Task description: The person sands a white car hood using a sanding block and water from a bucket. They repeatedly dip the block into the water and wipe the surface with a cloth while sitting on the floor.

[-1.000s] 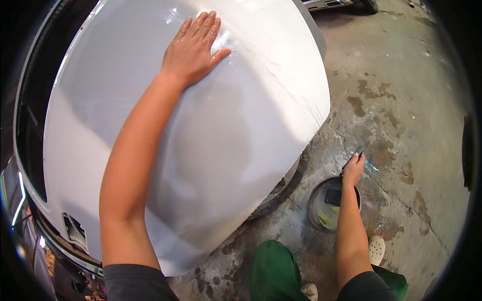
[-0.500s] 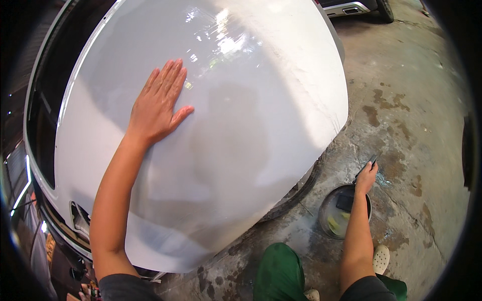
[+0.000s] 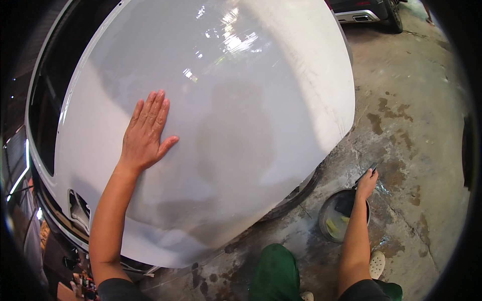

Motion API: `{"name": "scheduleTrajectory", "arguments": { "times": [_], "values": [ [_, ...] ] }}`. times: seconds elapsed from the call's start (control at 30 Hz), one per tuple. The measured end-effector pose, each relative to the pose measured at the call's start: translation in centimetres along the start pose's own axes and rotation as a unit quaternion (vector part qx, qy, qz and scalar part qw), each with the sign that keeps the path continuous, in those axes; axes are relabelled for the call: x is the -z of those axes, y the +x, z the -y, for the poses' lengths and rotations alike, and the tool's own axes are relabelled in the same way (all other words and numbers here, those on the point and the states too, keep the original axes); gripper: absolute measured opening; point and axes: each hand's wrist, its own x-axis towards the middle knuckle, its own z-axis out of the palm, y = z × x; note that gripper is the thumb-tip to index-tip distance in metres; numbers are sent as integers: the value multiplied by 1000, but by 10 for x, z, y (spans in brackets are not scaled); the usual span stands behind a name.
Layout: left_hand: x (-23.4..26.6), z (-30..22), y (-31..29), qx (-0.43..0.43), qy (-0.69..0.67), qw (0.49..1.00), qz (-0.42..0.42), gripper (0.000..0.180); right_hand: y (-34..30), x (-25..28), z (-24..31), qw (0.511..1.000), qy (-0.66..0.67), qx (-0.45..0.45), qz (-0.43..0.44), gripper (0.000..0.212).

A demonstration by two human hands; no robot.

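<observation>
My left hand lies flat on a large white and grey car body panel, fingers stretched out and thumb spread. The panel is wet-looking and shiny near the top, with a dull grey patch across its middle. Down at the right, my right hand grips a thin dark block, possibly a sanding block, just above a round bucket. Inside the bucket are a dark, flat object and something yellow-green; my right forearm covers part of it.
Wet stains mark the concrete floor. A tyre shows under the panel's lower edge, and an opening sits at its left. Another vehicle stands at the far right. My green-clad knee is near the bucket.
My left hand has slid nearer to me and slightly left across the panel, still flat. My right hand stays by the bucket with the dark block. The view has shifted a little.
</observation>
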Motion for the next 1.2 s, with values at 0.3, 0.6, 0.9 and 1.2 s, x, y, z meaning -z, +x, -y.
{"name": "scheduleTrajectory", "arguments": {
  "times": [0.3,0.6,0.9,1.2],
  "values": [
    [-4,-29,164,-48,-32,991,-121,79,-11,5,19,999,-1,-44,19,57],
    [-15,-61,222,-38,-39,989,-136,79,5,9,8,1000,15,-22,5,56],
    [-3,-50,106,-30,-34,997,-70,82,2,5,9,1000,22,-19,-3,57],
    [-8,-53,29,5,-59,998,-21,82,2,1,2,1000,16,-3,-12,54]
  ]
}}
